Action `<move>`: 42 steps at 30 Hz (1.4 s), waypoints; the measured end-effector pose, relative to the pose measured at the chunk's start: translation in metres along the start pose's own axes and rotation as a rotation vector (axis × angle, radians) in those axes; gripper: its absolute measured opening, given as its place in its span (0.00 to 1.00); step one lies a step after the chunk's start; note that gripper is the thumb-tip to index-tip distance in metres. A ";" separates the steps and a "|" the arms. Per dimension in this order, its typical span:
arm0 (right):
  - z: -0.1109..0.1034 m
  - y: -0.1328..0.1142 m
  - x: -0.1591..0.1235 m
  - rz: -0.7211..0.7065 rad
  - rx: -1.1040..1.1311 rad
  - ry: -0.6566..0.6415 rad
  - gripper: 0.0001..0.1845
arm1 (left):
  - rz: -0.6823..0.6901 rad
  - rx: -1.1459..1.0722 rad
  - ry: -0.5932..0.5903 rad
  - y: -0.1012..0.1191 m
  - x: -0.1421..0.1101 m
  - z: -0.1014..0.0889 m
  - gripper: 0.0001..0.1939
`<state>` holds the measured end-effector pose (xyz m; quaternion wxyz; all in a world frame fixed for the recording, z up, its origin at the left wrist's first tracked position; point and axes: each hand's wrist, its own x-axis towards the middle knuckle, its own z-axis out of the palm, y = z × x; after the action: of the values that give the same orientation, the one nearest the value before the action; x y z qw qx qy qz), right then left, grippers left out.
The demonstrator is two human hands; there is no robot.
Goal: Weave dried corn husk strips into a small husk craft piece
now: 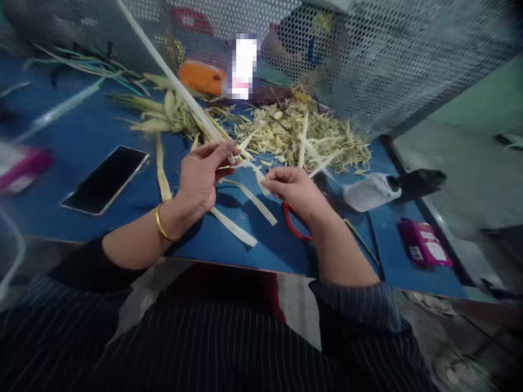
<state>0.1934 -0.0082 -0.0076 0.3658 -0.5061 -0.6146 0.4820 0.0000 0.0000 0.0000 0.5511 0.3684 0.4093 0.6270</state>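
Note:
My left hand (199, 177), wearing a gold bangle, is closed around the lower end of a long pale stick (174, 81), which slants up and to the left. A thin pale strip of dry husk (261, 179) runs from near the stick's end to my right hand (295, 188), whose thumb and fingers pinch it. Loose husk strips (235, 228) lie on the blue table below the hands. Under my right hand shows a red handle loop (291, 222), probably of scissors; the rest is hidden.
Husk scraps (281, 130) are heaped behind the hands, beside a bundle of husks (169, 111). A phone (106, 179) lies left on the table (73, 147). At right are a white bottle-like object (368, 193) and a magenta packet (425, 244). A perforated metal panel (368, 71) stands behind.

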 end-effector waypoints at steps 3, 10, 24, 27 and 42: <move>0.004 0.002 0.004 -0.002 0.226 0.131 0.11 | -0.119 0.046 -0.055 -0.004 -0.006 0.001 0.16; 0.018 -0.007 -0.003 -0.047 0.269 0.173 0.11 | -0.462 0.035 -0.278 -0.016 -0.011 0.001 0.10; 0.026 0.003 -0.003 -0.106 0.028 0.233 0.11 | -0.475 0.095 -0.312 -0.020 -0.013 0.002 0.10; 0.021 0.000 -0.002 -0.121 -0.003 0.244 0.11 | -0.478 0.123 -0.325 -0.018 -0.013 0.002 0.10; 0.018 -0.004 -0.001 -0.031 0.486 0.176 0.16 | -0.427 0.366 -0.475 -0.014 -0.020 0.003 0.11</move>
<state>0.1756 -0.0132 -0.0086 0.5362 -0.4337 -0.4542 0.5640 0.0107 -0.0189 -0.0115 0.6741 0.5025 0.4430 0.3112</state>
